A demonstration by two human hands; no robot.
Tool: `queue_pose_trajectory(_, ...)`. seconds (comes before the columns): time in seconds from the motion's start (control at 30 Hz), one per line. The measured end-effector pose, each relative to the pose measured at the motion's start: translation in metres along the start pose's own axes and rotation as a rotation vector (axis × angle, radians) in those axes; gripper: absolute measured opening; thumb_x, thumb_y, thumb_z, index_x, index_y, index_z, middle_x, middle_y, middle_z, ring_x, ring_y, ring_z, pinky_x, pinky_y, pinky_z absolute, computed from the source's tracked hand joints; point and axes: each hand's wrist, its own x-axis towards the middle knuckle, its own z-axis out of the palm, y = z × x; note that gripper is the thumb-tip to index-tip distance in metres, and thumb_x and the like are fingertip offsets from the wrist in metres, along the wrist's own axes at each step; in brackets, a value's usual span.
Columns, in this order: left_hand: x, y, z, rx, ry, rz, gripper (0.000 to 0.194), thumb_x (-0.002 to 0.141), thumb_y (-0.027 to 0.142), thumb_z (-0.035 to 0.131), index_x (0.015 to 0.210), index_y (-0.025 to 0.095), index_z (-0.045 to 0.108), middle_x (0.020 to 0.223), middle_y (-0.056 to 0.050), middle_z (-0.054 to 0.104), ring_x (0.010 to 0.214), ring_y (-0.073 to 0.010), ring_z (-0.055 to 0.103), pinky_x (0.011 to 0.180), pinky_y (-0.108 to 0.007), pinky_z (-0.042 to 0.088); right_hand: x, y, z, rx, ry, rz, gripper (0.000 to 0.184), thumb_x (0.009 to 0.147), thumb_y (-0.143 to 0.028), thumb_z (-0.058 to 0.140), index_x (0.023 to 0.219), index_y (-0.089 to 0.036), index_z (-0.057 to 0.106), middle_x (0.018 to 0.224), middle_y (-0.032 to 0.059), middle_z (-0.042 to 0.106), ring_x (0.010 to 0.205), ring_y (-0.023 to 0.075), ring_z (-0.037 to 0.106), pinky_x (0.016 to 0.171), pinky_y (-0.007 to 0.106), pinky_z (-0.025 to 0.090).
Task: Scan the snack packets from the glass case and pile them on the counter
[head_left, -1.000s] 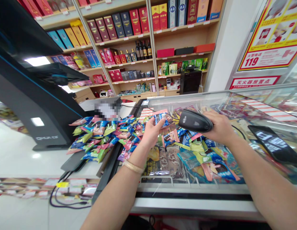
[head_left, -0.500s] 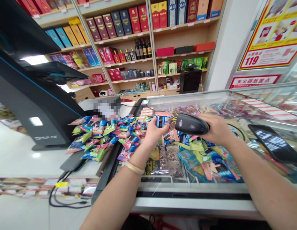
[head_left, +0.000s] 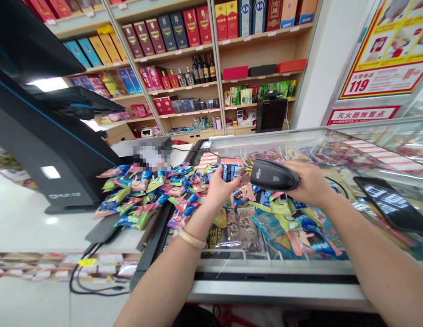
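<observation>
My left hand, with a beaded bracelet on its wrist, grips a blue and pink snack packet whose barcode side faces the scanner. In my right hand is a black barcode scanner, its head pointing left at the packet with a small gap between them. Loose snack packets in blue, green and pink are heaped to the left of my left hand, spilling from the counter onto the glass top. More packets lie on the glass below my right hand.
A glass-topped freezer spans the front, with a phone lying on its right side. A dark checkout terminal stands on the white counter at left. Shelves of boxes and bottles line the back wall.
Almost nothing differs. My right hand and the scanner have shifted very slightly to the right; my left hand keeps the packet in the same place.
</observation>
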Motion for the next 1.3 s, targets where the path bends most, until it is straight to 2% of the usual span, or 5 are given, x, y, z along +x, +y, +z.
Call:
queue_pose_trajectory(0.4, -0.022, -0.027, 0.025, 0.415, -0.297, 0.135, 0.055, 0.092, 0.027, 0.055, 0.146, 0.015, 0.053, 0.15, -0.018, 0.054, 0.144, -0.031, 0.047, 0.124, -0.052, 0.032, -0.012, 0.028, -0.003, -0.147, 0.122, 0.2, 0.02, 0.081, -0.042, 0.067, 0.083, -0.022, 0.065, 0.079, 0.0083, 0.07, 0.074, 0.026, 0.067, 0.065, 0.035, 0.049)
queue_pose_trajectory(0.67, -0.031, -0.022, 0.037, 0.312, -0.572, 0.226, 0.065, 0.099, 0.044, 0.046, 0.158, 0.017, 0.038, 0.168, -0.014, 0.034, 0.159, -0.0253, 0.024, 0.13, -0.043, 0.024, -0.011, 0.027, -0.004, -0.167, 0.149, 0.168, 0.015, 0.08, -0.037, 0.062, 0.081, -0.022, 0.062, 0.075, 0.0076, 0.068, 0.07, 0.0229, 0.065, 0.061, 0.031, 0.043)
queue_pose_trajectory(0.83, -0.016, -0.01, 0.016, 0.595, -0.239, 0.274, 0.057, 0.096, 0.031, 0.048, 0.151, 0.015, 0.048, 0.153, -0.019, 0.052, 0.146, -0.0278, 0.045, 0.124, -0.049, 0.033, -0.012, 0.028, -0.005, -0.17, 0.146, 0.165, 0.011, 0.078, -0.032, 0.062, 0.076, -0.024, 0.056, 0.072, 0.008, 0.067, 0.068, 0.0238, 0.065, 0.057, 0.033, 0.04)
queue_pose_trajectory(0.97, -0.004, -0.008, -0.013, 1.054, 0.091, 0.104, 0.063, 0.088, 0.028, 0.059, 0.149, 0.013, 0.051, 0.154, -0.027, 0.048, 0.148, -0.0414, 0.04, 0.123, -0.064, 0.023, -0.013, 0.027, -0.005, -0.182, 0.109, 0.18, 0.006, 0.082, -0.03, 0.061, 0.083, -0.024, 0.06, 0.08, 0.0122, 0.07, 0.076, 0.0279, 0.067, 0.063, 0.035, 0.045)
queue_pose_trajectory(1.3, -0.011, -0.003, -0.016, 1.38, -0.071, 0.018, 0.044, 0.094, 0.039, 0.056, 0.131, 0.016, 0.065, 0.127, -0.023, 0.067, 0.123, -0.0395, 0.064, 0.119, -0.064, 0.026, -0.019, 0.038, 0.004, -0.183, 0.099, 0.19, 0.018, 0.079, -0.031, 0.068, 0.095, -0.022, 0.07, 0.088, 0.0091, 0.075, 0.085, 0.0311, 0.071, 0.072, 0.04, 0.055)
